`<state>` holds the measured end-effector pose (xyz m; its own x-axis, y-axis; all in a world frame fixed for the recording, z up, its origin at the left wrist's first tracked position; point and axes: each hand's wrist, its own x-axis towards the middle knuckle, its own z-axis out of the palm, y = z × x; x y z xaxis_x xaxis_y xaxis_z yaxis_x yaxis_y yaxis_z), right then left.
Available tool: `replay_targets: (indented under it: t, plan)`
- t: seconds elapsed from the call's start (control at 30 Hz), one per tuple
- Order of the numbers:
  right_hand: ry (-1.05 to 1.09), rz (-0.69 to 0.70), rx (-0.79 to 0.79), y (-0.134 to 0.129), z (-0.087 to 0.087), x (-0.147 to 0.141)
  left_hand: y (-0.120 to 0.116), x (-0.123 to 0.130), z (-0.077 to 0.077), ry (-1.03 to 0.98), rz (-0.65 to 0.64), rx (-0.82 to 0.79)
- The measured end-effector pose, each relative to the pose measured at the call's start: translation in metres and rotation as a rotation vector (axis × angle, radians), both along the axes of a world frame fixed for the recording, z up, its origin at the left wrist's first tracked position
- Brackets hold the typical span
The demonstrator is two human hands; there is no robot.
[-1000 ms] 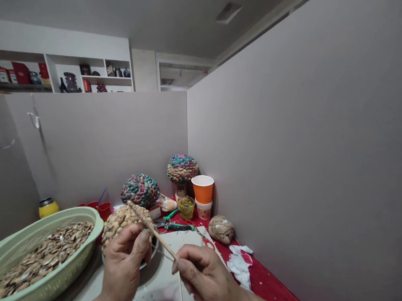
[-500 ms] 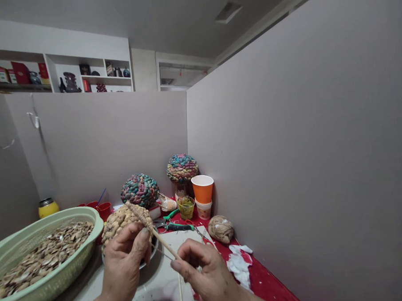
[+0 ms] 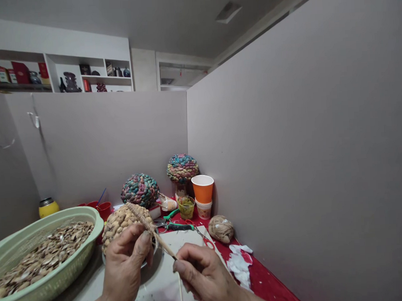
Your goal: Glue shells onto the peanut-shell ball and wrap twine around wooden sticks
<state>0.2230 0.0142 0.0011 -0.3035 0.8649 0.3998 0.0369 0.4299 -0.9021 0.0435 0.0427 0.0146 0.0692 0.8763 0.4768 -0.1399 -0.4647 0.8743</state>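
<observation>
A thin wooden stick slants up to the left between my hands, its upper part wrapped in coils of brown twine. My left hand is closed, thumb and forefinger pinched beside the lowest coils; whether they grip twine, stick or both is hard to see. At the lower end, the fingers of my right hand pinch the stick. Just behind my left hand sits a dome covered in tan shells. A ball of twine lies beyond my right hand.
On the left, a green basket holds many shells. Green-handled pliers and red scissors lie ahead, near an orange cup and two colourful domes. Crumpled white tissue is at right. Grey partitions surround the table.
My right hand has shifted slightly right and down along the stick. The loose strand seen earlier beneath the stick, between my hands, no longer shows. My left hand stays nearly in place.
</observation>
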Motion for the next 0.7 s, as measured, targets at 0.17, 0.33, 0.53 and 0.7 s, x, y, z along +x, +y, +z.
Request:
replay_targets:
  t: [0.17,0.33,0.53,0.7]
  plan:
    - [0.062,0.141,-0.161,0.0014,-0.0009,-0.0012,-0.0019,0.0019,0.0019,-0.01,-0.012,0.009]
    - [0.065,0.038,-0.076,0.0036,-0.0019,-0.0024,-0.0021,0.0035,0.0038,-0.034,0.013,-0.006]
    - [0.0,-0.057,0.026,0.0,-0.0001,-0.0032,-0.0029,0.0033,0.0044,-0.029,0.024,-0.022]
    - [-0.032,-0.029,0.069,0.0013,-0.0007,-0.0017,-0.0038,0.004,0.0062,-0.023,0.036,-0.012]
